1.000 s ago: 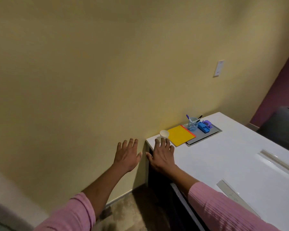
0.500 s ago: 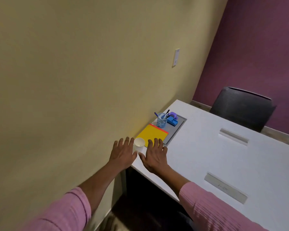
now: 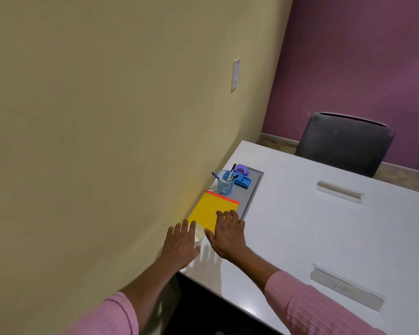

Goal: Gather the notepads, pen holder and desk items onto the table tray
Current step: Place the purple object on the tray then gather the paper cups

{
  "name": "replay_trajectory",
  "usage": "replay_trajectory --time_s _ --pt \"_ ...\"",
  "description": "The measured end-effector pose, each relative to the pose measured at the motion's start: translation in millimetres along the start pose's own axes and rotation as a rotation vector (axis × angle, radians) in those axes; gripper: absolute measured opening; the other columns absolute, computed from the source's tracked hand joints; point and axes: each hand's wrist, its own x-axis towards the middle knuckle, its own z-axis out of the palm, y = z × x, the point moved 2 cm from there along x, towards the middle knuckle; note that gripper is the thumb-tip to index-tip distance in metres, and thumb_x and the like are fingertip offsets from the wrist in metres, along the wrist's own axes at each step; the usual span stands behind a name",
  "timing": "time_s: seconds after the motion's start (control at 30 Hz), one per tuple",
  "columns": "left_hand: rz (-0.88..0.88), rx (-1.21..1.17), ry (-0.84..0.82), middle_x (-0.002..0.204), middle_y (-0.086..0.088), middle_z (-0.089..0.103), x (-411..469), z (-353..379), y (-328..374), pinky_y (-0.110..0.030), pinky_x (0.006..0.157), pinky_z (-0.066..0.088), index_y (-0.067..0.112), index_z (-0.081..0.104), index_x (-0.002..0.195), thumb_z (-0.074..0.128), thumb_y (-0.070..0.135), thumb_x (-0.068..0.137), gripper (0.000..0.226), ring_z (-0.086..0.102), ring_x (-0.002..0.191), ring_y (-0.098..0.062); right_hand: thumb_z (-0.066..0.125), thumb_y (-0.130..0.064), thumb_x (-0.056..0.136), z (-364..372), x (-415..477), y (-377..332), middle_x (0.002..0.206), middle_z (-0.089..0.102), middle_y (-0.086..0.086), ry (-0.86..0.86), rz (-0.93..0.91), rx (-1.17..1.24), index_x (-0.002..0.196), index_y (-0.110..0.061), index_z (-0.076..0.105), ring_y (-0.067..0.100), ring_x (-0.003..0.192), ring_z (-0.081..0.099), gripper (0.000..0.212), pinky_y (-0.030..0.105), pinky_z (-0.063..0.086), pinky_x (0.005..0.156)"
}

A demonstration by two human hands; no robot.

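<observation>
Our left hand (image 3: 180, 246) flat, palm down, fingers spread and loose, covering white cup (image 3: 199, 234) at table's near-left corner. Our right hand (image 3: 228, 234) likewise splayed, gripping nothing, fingertips over yellow notepad (image 3: 209, 210). Notepad overlaps near end of grey tray (image 3: 250, 193); pen holder (image 3: 225, 186), blue stapler (image 3: 242, 181) sit farther along tray.

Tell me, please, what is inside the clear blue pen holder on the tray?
The pen holder holds a few pens, caps sticking out above the rim. Pale shapes show through its wall lower down, but I cannot tell what they are. Its bottom is hidden behind the yellow notepad.
</observation>
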Motion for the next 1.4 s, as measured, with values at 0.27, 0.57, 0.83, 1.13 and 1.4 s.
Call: replay_trajectory --time_s 0.27,0.57,0.83,1.13,1.4 --pt "-0.03 -0.125 -0.105 0.154 -0.014 0.026 39 31 -10 -0.037 0.103 0.036 0.009 0.014 0.149 0.051 0.049 0.089 0.081 0.04 0.131 -0.027 0.049 -0.051 0.091 48 42 2 0.126 0.056 0.013 -0.127 0.029 0.041 0.126 -0.013 0.051 0.035 0.123 0.041 0.051 0.045 0.038 0.092" --pt "-0.125 -0.142 -0.147 0.146 -0.008 0.039 65 50 -12 -0.036 0.089 0.048 0.01 0.016 0.148 0.054 0.054 0.086 0.085 0.051 0.121 -0.023 0.053 -0.039 0.094 82 73 -6 0.117 0.063 0.011 -0.194 0.1 0.142 0.118 -0.011 0.057 0.032 0.115 0.048 0.037 0.041 0.038 0.09" --pt "-0.109 -0.126 -0.144 0.132 -0.006 0.053 71 67 -14 -0.037 0.084 0.046 0.008 0.025 0.145 0.053 0.053 0.085 0.08 0.056 0.112 -0.022 0.055 -0.037 0.093 97 84 -15 0.108 0.066 0.01 -0.203 0.225 0.184 0.108 -0.012 0.06 0.032 0.108 0.052 0.03 0.041 0.037 0.088" --pt "-0.139 -0.289 -0.11 0.136 -0.004 0.051 72 79 -19 -0.035 0.091 0.04 0.012 0.028 0.143 0.06 0.054 0.083 0.08 0.053 0.117 -0.021 0.052 -0.024 0.093 115 85 -12 0.1 0.068 0.009 -0.216 0.255 0.194 0.1 -0.012 0.061 0.03 0.098 0.057 0.017 0.038 0.037 0.085" --pt "-0.134 -0.336 -0.117 0.139 -0.001 0.048 72 83 -21 -0.034 0.095 0.038 0.017 0.027 0.143 0.063 0.055 0.08 0.082 0.049 0.122 -0.019 0.054 -0.02 0.084 115 88 -9 0.093 0.069 0.01 -0.251 0.372 0.375 0.089 -0.01 0.064 0.031 0.088 0.061 0.015 0.036 0.037 0.083"
